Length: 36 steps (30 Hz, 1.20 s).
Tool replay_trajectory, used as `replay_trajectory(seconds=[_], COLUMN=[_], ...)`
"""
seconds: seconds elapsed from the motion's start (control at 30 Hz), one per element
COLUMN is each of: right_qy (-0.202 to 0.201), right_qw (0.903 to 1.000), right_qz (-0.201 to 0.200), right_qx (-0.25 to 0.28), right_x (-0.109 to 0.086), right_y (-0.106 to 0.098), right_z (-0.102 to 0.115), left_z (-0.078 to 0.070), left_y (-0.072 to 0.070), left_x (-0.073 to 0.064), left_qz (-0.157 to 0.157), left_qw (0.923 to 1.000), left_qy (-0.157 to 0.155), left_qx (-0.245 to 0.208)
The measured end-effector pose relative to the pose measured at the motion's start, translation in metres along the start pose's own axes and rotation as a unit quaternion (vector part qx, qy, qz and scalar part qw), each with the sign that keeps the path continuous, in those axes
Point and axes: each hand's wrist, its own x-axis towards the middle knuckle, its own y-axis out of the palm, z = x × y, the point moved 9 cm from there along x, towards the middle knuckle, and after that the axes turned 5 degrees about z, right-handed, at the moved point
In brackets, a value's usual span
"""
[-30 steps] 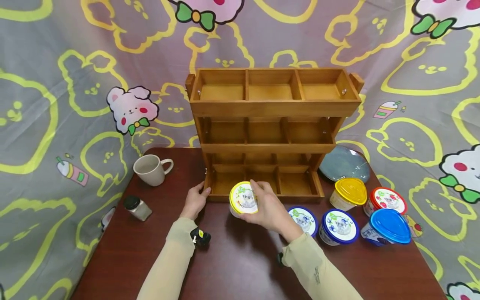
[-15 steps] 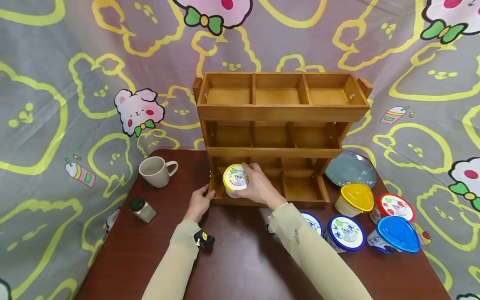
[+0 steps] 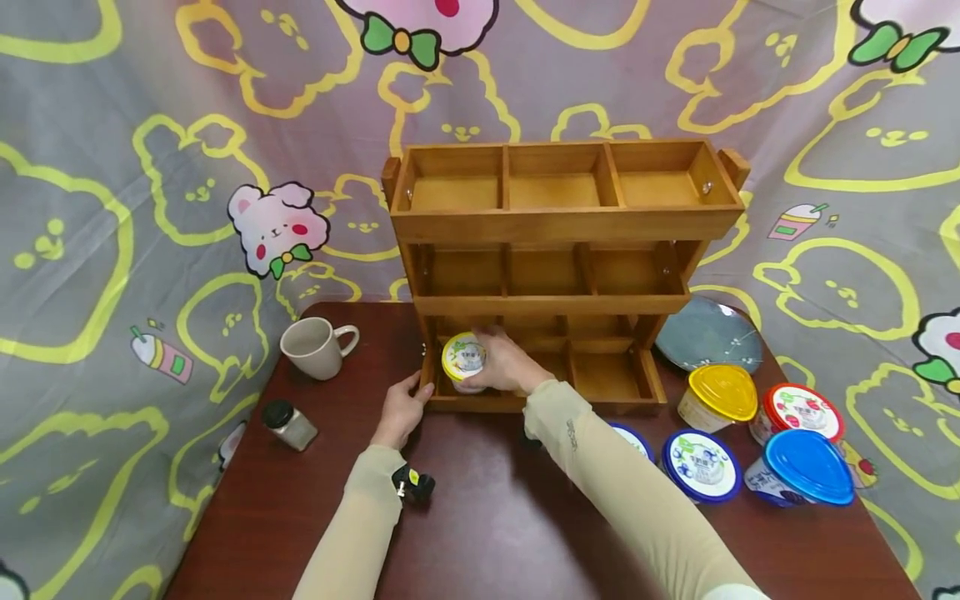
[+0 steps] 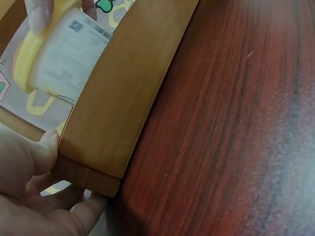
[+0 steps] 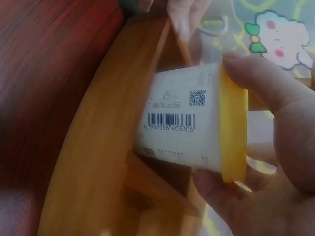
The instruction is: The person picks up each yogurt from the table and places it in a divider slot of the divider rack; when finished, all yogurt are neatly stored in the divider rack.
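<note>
A white tub with a yellow lid (image 3: 463, 357) is partly down in the bottom-left compartment of a three-tier wooden shelf (image 3: 566, 226). Around its lid and rim, my right hand (image 3: 512, 364) grips it from the right; the right wrist view shows the thumb and fingers on the yellow lid (image 5: 234, 132) and the tub's base hidden behind the front board. My left hand (image 3: 401, 412) pinches the shelf's lower left front corner (image 4: 88, 177), thumb on the inner side and fingers outside.
Right of the shelf stand tubs with yellow (image 3: 722, 392), red (image 3: 803, 413), blue (image 3: 808, 467) and dark-blue (image 3: 701, 466) lids; my right sleeve partly covers another dark-blue one. A grey plate (image 3: 708, 335) lies behind. At left are a mug (image 3: 315, 348) and a black-capped jar (image 3: 289, 425).
My right hand has carried the yellow-lidded tub forward and left, from in front of the shelf into the bottom-left compartment. The left hand stays at the shelf's corner.
</note>
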Motion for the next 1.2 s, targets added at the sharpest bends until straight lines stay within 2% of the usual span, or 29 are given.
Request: replay_trajectory(seconds=[0.2, 0.33, 0.63, 1.2], right_qy=[-0.011, -0.003, 0.011, 0.003], right_qw=[0.9997, 0.9997, 0.9994, 0.9999], right_qz=[0.018, 0.025, 0.033, 0.003], right_qx=[0.009, 0.003, 0.008, -0.015], right_x=[0.007, 0.01, 0.011, 0.008], right_y=[0.01, 0.013, 0.016, 0.017], right_z=[-0.004, -0.008, -0.011, -0.011], left_z=[0.001, -0.001, 0.003, 0.007], left_y=[0.001, 0.001, 0.002, 0.004], left_x=[0.002, 0.002, 0.001, -0.001], left_qz=[-0.005, -0.006, 0.002, 0.005], left_qw=[1.0, 1.0, 0.9998, 0.9996], left_qy=[-0.001, 0.004, -0.016, -0.026], left_qx=[0.004, 0.003, -0.014, -0.013])
